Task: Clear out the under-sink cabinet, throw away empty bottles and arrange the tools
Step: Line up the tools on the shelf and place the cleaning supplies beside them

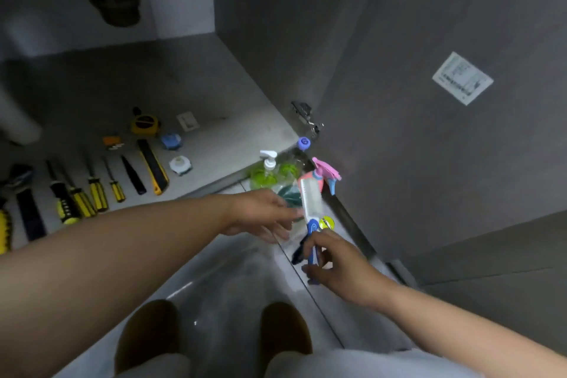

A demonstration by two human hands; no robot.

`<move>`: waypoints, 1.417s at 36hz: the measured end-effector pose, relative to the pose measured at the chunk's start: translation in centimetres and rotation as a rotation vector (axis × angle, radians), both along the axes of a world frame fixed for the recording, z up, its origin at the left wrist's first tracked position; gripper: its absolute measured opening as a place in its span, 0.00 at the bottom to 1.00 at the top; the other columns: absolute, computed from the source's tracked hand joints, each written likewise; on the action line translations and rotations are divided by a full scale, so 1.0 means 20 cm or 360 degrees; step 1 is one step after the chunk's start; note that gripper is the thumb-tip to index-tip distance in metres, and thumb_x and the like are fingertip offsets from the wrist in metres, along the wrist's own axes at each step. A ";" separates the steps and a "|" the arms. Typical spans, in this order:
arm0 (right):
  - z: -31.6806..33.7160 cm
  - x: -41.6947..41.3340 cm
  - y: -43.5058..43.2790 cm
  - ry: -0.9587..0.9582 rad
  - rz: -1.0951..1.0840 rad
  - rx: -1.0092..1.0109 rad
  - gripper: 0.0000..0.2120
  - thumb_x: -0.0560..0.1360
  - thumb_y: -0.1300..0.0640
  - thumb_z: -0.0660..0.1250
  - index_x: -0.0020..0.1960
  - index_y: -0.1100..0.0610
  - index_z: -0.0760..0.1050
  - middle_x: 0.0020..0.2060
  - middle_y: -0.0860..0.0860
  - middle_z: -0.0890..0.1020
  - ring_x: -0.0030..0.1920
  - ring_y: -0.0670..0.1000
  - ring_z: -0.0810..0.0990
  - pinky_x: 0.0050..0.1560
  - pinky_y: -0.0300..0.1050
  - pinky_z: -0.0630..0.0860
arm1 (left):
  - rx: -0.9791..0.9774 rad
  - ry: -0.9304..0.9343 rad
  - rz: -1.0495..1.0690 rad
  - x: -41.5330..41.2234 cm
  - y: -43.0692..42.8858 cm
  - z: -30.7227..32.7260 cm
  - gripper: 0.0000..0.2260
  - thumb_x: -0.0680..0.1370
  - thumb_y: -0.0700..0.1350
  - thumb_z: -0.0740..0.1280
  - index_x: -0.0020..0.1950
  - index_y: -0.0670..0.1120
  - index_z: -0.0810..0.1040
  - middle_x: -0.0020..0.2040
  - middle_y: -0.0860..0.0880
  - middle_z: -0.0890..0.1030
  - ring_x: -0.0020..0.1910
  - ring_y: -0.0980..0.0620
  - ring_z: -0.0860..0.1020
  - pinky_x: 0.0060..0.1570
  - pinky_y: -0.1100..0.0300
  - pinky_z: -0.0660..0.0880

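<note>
Grips blue-handled brush (310, 199) in right hand (334, 267), fingers curled round handle, white head tilted up beside pump bottle (268, 172) and pink spray bottle (325, 172). Holds left hand (257, 212) near bottles, fingers loose, grasping nothing. On cabinet floor (214, 95): screwdrivers (95, 190), utility knife (153, 167), tape measure (144, 124).

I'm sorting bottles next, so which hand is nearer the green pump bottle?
Left. The left hand reaches just short of the green pump bottle; the right hand is farther back to its right, gripping the blue-handled brush.
</note>
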State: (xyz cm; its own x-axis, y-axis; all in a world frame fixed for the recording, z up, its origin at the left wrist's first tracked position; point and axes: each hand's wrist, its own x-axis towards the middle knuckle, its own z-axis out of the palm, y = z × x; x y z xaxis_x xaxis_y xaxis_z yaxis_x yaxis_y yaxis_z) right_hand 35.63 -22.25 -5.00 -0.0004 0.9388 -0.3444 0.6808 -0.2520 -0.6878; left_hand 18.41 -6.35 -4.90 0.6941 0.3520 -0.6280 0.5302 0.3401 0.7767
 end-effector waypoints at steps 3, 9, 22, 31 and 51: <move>0.16 -0.06 0.18 -0.0166 0.0258 0.0149 0.13 0.70 0.63 0.74 0.45 0.49 0.75 0.45 0.47 0.74 0.42 0.48 0.77 0.44 0.43 0.77 | -0.0090 -0.0269 0.0396 -0.06 0.04 0.08 0.13 0.81 0.48 0.70 0.59 0.39 0.78 0.55 0.40 0.86 0.52 0.46 0.86 0.48 0.56 0.84; 0.24 -0.23 0.61 -0.0241 0.0136 0.0294 0.15 0.72 0.60 0.74 0.46 0.52 0.67 0.38 0.51 0.79 0.37 0.52 0.79 0.41 0.48 0.76 | -0.0011 -0.0448 0.1025 -0.25 0.23 0.14 0.07 0.84 0.41 0.63 0.48 0.42 0.76 0.43 0.45 0.85 0.41 0.53 0.86 0.44 0.58 0.84; -0.24 -0.60 1.35 -0.0278 -0.0127 -0.0186 0.04 0.71 0.57 0.72 0.39 0.56 0.80 0.40 0.57 0.86 0.45 0.57 0.85 0.50 0.48 0.82 | 0.0965 0.0361 0.1209 -0.58 0.48 -0.16 0.10 0.82 0.36 0.60 0.59 0.39 0.78 0.57 0.39 0.82 0.56 0.39 0.80 0.58 0.50 0.78; -0.41 -0.69 1.48 -0.0463 -0.0150 -0.0242 0.15 0.72 0.52 0.73 0.55 0.58 0.76 0.48 0.56 0.82 0.47 0.57 0.81 0.48 0.47 0.78 | 0.1701 0.0736 0.0636 -0.80 0.34 -0.31 0.10 0.78 0.38 0.64 0.55 0.50 0.79 0.55 0.49 0.76 0.56 0.47 0.72 0.56 0.49 0.73; -0.22 -0.45 1.21 -0.0388 0.0397 0.0001 0.06 0.76 0.59 0.67 0.51 0.57 0.81 0.43 0.52 0.83 0.48 0.56 0.82 0.44 0.41 0.71 | 0.1978 0.0639 -0.0430 -0.56 0.19 -0.21 0.13 0.79 0.42 0.62 0.62 0.50 0.74 0.61 0.48 0.73 0.61 0.46 0.70 0.56 0.53 0.67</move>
